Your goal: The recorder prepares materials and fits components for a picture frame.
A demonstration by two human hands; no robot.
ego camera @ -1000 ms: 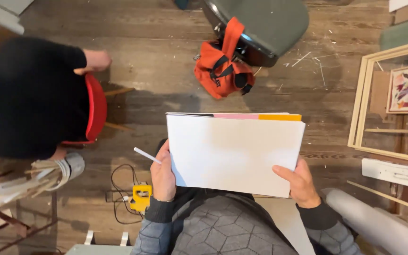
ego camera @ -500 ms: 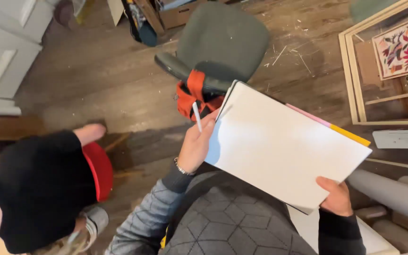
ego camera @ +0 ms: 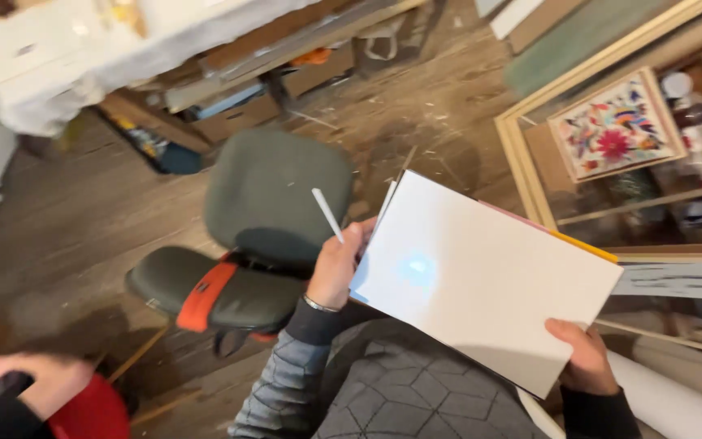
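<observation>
Left hand (ego camera: 336, 268) is pinching pen (ego camera: 327, 215) & pad (ego camera: 481, 280) edge at 9 o'clock; right hand (ego camera: 587, 358) is gripping 5 o'clock corner. Pen's loosely wedged, prob could slip.

Soft indoor light, heavy motion blur

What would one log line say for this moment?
left hand: holds white pen, grips pad edge | right hand: grips white pad corner | behind: grey chair

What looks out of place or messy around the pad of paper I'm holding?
The wooden floor behind the grey chair is strewn with pale scraps and splinters. An orange strap hangs askew over the chair's dark cushion. The white pad itself looks clean and flat, with the left hand also holding a white pen.
</observation>
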